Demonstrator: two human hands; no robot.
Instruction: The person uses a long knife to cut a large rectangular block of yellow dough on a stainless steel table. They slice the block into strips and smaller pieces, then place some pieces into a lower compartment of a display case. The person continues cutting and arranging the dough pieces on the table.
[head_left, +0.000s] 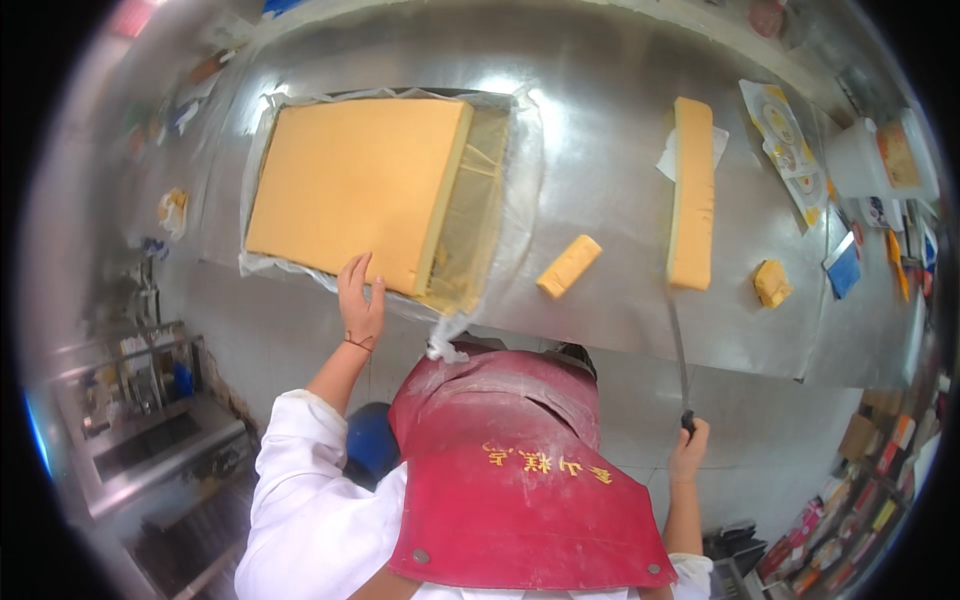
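Note:
A large yellow slab of sponge cake (352, 187) lies on a film-lined tray (469, 232), with bare yellow lining along its right side. My left hand (362, 296) rests its fingertips on the slab's near edge and grips nothing. My right hand (688, 450) is closed around the black handle of a long knife (679, 352). The blade reaches forward to the near end of a long strip of cake (691, 202); its tip is partly hidden there. Under the strip's far part sticks out a piece of white paper (720, 144). A short cake piece (569, 265) lies between slab and strip.
A small cake lump (772, 283) sits right of the strip on the steel table (600, 172). Beyond it are a blue-bladed scraper (844, 266), printed sheets (784, 146) and a white tub (874, 157). At the far left lies a crumpled wrapped bit (173, 212).

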